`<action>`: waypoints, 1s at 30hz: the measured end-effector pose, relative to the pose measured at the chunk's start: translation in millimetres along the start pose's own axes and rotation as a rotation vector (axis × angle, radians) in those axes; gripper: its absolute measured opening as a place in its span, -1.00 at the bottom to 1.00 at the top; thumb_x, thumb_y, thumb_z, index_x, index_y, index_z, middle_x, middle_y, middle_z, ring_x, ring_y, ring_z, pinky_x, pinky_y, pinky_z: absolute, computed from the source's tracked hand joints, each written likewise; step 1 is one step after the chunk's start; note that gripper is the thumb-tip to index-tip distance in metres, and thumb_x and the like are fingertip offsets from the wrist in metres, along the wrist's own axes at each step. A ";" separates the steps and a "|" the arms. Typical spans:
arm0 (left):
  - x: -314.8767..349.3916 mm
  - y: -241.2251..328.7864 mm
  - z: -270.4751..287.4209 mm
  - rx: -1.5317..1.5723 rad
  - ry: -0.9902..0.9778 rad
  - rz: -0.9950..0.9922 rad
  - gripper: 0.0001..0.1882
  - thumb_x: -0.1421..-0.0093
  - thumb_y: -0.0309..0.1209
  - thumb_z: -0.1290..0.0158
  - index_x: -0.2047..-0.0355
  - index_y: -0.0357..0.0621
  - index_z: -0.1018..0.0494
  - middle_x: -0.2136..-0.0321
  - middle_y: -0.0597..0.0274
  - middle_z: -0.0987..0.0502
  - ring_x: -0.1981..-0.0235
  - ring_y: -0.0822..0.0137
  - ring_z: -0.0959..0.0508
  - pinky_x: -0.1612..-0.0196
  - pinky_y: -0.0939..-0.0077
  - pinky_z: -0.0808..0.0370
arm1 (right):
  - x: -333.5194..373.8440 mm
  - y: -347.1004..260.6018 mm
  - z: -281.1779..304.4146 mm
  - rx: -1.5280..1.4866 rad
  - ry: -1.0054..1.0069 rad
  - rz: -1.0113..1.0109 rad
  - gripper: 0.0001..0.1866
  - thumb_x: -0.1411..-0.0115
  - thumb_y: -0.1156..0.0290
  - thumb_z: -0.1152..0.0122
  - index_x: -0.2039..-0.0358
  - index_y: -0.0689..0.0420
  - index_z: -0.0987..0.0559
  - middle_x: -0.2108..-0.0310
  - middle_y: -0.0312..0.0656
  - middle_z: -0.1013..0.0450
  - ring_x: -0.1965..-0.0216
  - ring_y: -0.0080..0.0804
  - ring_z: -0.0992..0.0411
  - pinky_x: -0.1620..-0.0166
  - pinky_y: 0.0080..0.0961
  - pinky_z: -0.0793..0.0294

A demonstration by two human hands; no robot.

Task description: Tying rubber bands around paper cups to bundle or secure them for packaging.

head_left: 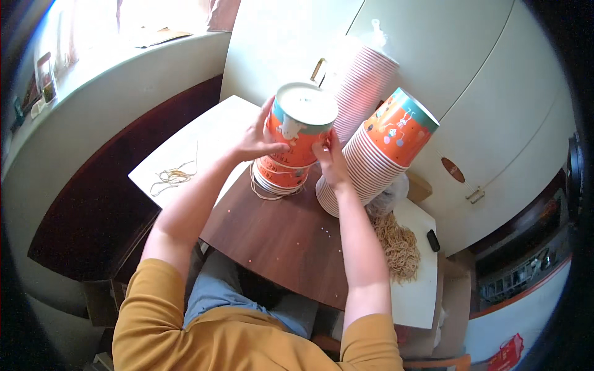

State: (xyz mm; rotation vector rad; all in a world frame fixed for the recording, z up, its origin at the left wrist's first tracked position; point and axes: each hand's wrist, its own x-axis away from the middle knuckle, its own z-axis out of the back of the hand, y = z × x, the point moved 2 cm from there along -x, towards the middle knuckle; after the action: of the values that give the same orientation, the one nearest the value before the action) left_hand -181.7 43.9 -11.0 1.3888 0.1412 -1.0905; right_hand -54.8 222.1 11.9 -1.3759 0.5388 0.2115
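Both hands are wrapped round an orange paper bucket (pixel 300 143) with a teal band and a white round base facing up. My left hand (pixel 258 137) grips its left side, thumb across the front. My right hand (pixel 332 159) holds its right side with bent fingers. Directly below is a short stack of similar upside-down buckets (pixel 281 176), with cord loops (pixel 266 195) hanging round it. Whether the held bucket rests on that stack or is lifted slightly, I cannot tell. To the right leans a tall nested bucket stack (pixel 373 162), close to my right hand.
Another tall stack (pixel 362 83), wrapped in clear plastic, stands behind. A heap of tan cords (pixel 399 248) and a small black object (pixel 433 240) lie at the right. Loose cords (pixel 172 178) lie on the white table part (pixel 207 127) at left. White cabinets (pixel 489 117) rise behind.
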 end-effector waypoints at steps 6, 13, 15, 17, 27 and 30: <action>19.3 -62.3 -53.3 0.256 -0.084 0.207 0.33 0.23 -0.06 -0.44 -0.33 -0.34 0.21 -0.22 -0.11 -0.17 -0.27 0.15 -0.17 -0.30 0.26 -0.12 | 26.7 96.2 42.0 0.299 0.007 -0.283 -0.26 -0.22 0.35 -0.16 -0.31 0.21 -0.03 -0.09 -0.11 -0.30 -0.08 -0.35 -0.28 -0.14 -0.40 -0.26; 52.3 -69.4 -39.2 -0.474 0.006 0.278 0.25 0.16 -0.20 -0.39 -0.31 -0.39 0.25 -0.24 -0.25 -0.11 -0.27 -0.06 -0.17 -0.28 0.19 -0.17 | 50.8 -24.8 4.4 0.973 0.209 -0.161 -0.63 -0.04 0.29 -0.29 0.23 0.31 -0.55 0.30 0.10 -0.52 0.17 -0.05 -0.49 0.05 -0.26 -0.45; 44.8 -13.9 -48.4 -0.460 0.166 0.166 -0.03 0.09 -0.32 -0.27 -0.26 -0.31 0.02 -0.13 -0.23 -0.24 -0.19 -0.11 -0.26 -0.23 0.17 -0.23 | 50.0 -107.5 26.3 1.346 0.446 0.390 -0.71 0.00 0.40 -0.30 0.27 0.24 -0.50 0.23 0.05 -0.42 0.13 -0.02 -0.41 0.05 -0.19 -0.40; 53.5 66.2 -48.7 -0.145 0.202 0.058 -0.42 -0.01 -0.41 -0.19 -0.07 -0.24 -0.31 0.01 -0.05 -0.39 -0.06 0.03 -0.38 -0.14 0.24 -0.30 | 35.4 -160.4 48.2 1.483 0.606 0.459 -0.64 -0.01 0.35 -0.31 0.19 0.20 -0.49 0.20 -0.08 -0.40 0.10 -0.08 -0.38 -0.02 -0.19 -0.34; 121.5 283.9 -73.1 2.065 -1.034 -0.063 -0.51 -0.32 -0.16 0.14 0.04 -0.40 -0.46 -0.14 -0.27 -0.17 -0.18 -0.03 -0.24 -0.27 0.12 -0.09 | -26.4 -185.5 140.8 1.484 0.481 0.126 -0.47 0.11 0.20 -0.46 0.17 0.24 -0.52 0.20 0.01 -0.50 0.17 -0.07 -0.47 0.07 -0.29 -0.45; 134.1 294.5 -52.8 2.083 -1.064 0.227 -0.53 -0.29 -0.14 0.09 0.06 -0.34 -0.47 -0.11 -0.24 -0.18 -0.17 -0.02 -0.22 -0.25 0.06 -0.08 | -36.7 -194.7 145.2 1.497 0.464 0.180 -0.49 0.12 0.19 -0.46 0.22 0.26 -0.55 0.24 0.03 -0.52 0.20 -0.09 -0.50 0.11 -0.29 -0.48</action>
State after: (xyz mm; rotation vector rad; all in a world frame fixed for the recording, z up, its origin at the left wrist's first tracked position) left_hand 116.6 -39.8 96.4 1.9934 -2.4463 -1.5421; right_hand 35.6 329.8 213.3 0.1108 0.9203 -0.3509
